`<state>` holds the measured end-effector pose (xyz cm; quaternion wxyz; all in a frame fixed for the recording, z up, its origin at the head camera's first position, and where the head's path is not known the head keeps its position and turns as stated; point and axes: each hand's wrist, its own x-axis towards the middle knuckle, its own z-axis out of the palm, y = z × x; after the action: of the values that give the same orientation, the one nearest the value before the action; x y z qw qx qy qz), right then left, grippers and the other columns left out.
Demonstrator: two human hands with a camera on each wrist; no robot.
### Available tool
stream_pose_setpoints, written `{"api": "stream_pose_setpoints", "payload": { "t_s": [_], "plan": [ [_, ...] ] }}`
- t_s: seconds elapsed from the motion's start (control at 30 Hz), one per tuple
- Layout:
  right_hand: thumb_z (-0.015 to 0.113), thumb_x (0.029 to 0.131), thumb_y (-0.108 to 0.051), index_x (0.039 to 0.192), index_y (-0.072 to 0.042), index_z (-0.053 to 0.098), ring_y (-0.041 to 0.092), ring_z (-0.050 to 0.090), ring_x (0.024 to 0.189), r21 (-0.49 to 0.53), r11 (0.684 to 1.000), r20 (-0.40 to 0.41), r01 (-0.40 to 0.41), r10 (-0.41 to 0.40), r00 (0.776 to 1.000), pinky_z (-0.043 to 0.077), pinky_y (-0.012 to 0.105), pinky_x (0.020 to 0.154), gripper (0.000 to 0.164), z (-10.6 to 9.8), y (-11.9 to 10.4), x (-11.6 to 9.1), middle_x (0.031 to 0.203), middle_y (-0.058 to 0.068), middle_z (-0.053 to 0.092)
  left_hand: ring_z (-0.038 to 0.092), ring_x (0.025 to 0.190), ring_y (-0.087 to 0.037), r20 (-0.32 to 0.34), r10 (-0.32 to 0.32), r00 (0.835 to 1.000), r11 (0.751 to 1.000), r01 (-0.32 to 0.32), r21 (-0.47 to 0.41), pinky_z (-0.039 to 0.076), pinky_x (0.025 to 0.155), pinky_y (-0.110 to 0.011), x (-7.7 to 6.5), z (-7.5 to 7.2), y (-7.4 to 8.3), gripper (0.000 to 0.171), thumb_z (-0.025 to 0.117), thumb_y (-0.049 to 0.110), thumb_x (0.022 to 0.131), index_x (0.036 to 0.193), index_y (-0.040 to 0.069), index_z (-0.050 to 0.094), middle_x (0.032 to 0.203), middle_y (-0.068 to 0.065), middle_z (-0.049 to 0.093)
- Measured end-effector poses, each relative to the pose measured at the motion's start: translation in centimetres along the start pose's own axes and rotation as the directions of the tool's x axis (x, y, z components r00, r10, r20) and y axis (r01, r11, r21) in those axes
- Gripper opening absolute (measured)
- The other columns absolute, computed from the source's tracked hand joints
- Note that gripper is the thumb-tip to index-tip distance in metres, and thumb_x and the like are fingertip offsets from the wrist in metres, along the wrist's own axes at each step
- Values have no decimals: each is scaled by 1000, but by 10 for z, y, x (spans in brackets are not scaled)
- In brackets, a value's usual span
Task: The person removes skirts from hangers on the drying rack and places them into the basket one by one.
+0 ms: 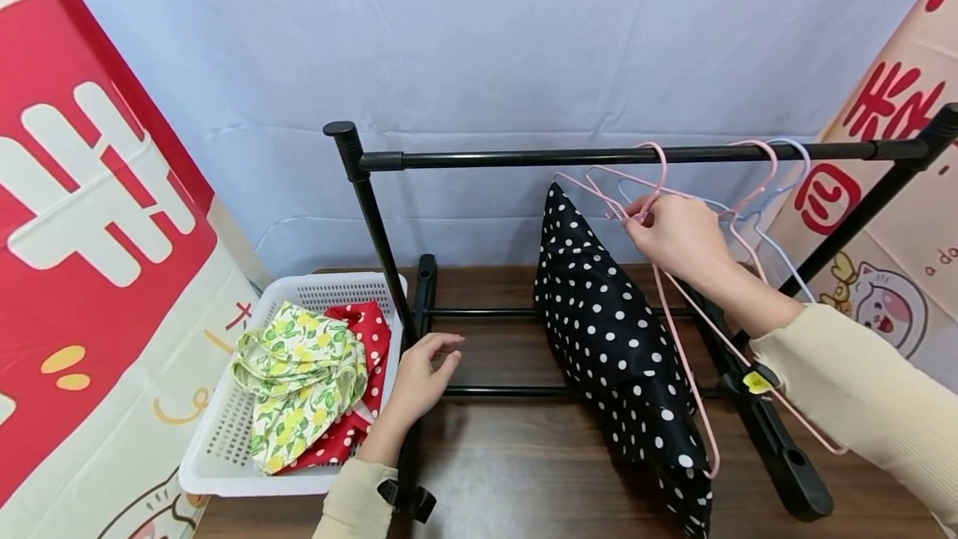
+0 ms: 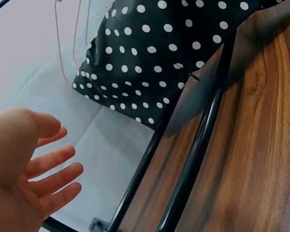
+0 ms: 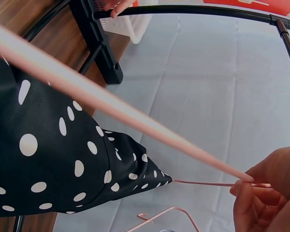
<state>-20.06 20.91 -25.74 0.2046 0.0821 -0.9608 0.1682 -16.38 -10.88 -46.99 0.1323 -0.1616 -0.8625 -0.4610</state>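
Observation:
My right hand (image 1: 684,235) pinches a pink clothes hanger (image 1: 653,205) just below its hook, which reaches the top bar of a black clothes rack (image 1: 524,159). From this hanger hangs a black cloth with white polka dots (image 1: 609,331); whether it is a garment I cannot tell. In the right wrist view, one hanger arm (image 3: 135,121) runs blurred across the front of the cloth. My left hand (image 1: 419,377) holds nothing, its fingers (image 2: 58,162) loosely spread beside the rack's left post. The cloth is apart from it.
A white plastic basket (image 1: 217,439) stands left of the rack with a lemon-print cloth (image 1: 307,381) and a red polka-dot cloth (image 1: 377,339). Another pink hanger (image 1: 767,160) and a blue hanger (image 1: 801,160) hang on the bar's right part. The rack stands on a wooden table (image 1: 509,472).

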Motion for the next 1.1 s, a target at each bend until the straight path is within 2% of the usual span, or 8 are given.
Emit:
{"api": "stream_pose_setpoints", "payload": {
  "t_s": [0.13, 0.37, 0.5, 0.77, 0.87, 1.03, 1.1],
  "plan": [
    [56, 82, -17, 83, -7, 73, 25, 54, 53, 1, 1000, -3, 3, -3, 1000, 34, 34, 44, 20, 0, -1, 0, 62, 6, 64, 63, 87, -10, 2, 0, 1000, 1000, 0, -3, 53, 68, -27, -1, 0, 0, 19, 64, 11, 85, 101, 18, 68, 100, 3, 65],
    [56, 82, -18, 78, -9, 74, 27, 54, 52, -13, 1000, -28, 15, -15, 999, 33, 35, 44, 21, -4, -7, 2, 64, 6, 66, 63, 87, -11, -13, 25, 1000, 1000, -25, -6, 53, 74, -28, -1, 5, 2, 18, 64, 9, 84, 101, 15, 68, 101, 2, 66],
    [56, 83, -21, 76, -10, 73, 25, 52, 50, -7, 1000, -46, 12, -12, 999, 31, 34, 43, 21, -9, -12, 4, 64, 6, 67, 63, 87, -12, -22, 12, 1000, 1000, -13, -12, 53, 75, -28, -1, 10, 3, 17, 64, 9, 84, 101, 12, 69, 100, 0, 66],
    [56, 85, -23, 72, -11, 72, 24, 47, 49, -2, 1000, -46, 30, -30, 998, 28, 33, 42, 23, -19, -23, 6, 62, 4, 64, 64, 88, -14, -22, -90, 996, 994, 88, -70, 53, 74, -28, 0, 23, 6, 17, 63, 13, 86, 103, 14, 67, 99, -6, 67],
    [57, 85, -24, 78, -13, 74, 23, 46, 49, 5, 999, -37, 42, -42, 998, 28, 34, 42, 21, -22, -29, 5, 61, 3, 64, 64, 87, -15, -16, -136, 991, 986, 133, -98, 53, 73, -28, 0, 29, 6, 19, 62, 13, 87, 105, 13, 65, 101, -6, 67],
    [58, 86, -23, 85, -13, 75, 20, 43, 47, 14, 998, -42, 62, -61, 997, 27, 33, 42, 20, -26, -38, 5, 60, 2, 63, 65, 89, -16, 19, -229, 973, 960, 229, -159, 53, 76, -29, 1, 41, 8, 23, 60, 17, 89, 111, 11, 61, 107, -6, 66],
    [57, 86, -23, 79, -12, 74, 19, 40, 44, 10, 998, -50, 69, -69, 996, 26, 31, 40, 21, -27, -41, 5, 58, 1, 61, 65, 91, -17, 41, -263, 964, 943, 266, -202, 52, 78, -30, 1, 47, 8, 25, 58, 18, 91, 114, 10, 59, 109, -8, 65]
  ]
}}
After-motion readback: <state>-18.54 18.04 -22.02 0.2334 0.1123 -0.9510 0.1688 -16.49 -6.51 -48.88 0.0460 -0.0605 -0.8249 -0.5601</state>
